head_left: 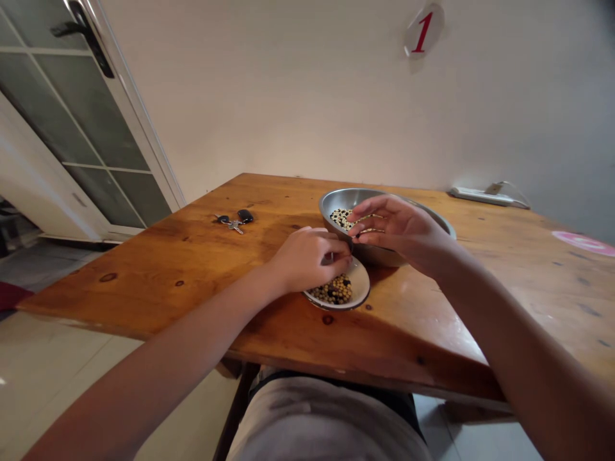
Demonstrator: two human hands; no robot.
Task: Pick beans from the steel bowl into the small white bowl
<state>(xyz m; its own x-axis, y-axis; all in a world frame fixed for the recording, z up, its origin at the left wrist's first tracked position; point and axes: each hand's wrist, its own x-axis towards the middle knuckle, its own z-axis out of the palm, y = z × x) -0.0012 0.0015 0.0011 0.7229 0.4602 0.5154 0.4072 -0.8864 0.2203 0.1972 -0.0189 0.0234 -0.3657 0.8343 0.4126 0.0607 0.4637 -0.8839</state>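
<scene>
My left hand [314,256] is over a small white bowl [360,291] with a dark rim. Its fingers are curled together near the bowl's far side; whatever they hold, if anything, is hidden. Yellowish and black beans [336,291] lie in that bowl. Over the near side of a large steel bowl [432,221] is my right hand [396,224], with its fingers bent and apart. A small dark speck shows by its lowest fingertip, too small to name. Pale and black beans [341,218] are visible inside the steel bowl, partly covered by this hand.
The bowls stand on a wooden table [158,275]. Keys with a black fob [245,216] lie to the left. A white power strip [485,196] sits at the back right, and a pink round sticker [583,243] is at the right. Behind is a wall with a door [96,115].
</scene>
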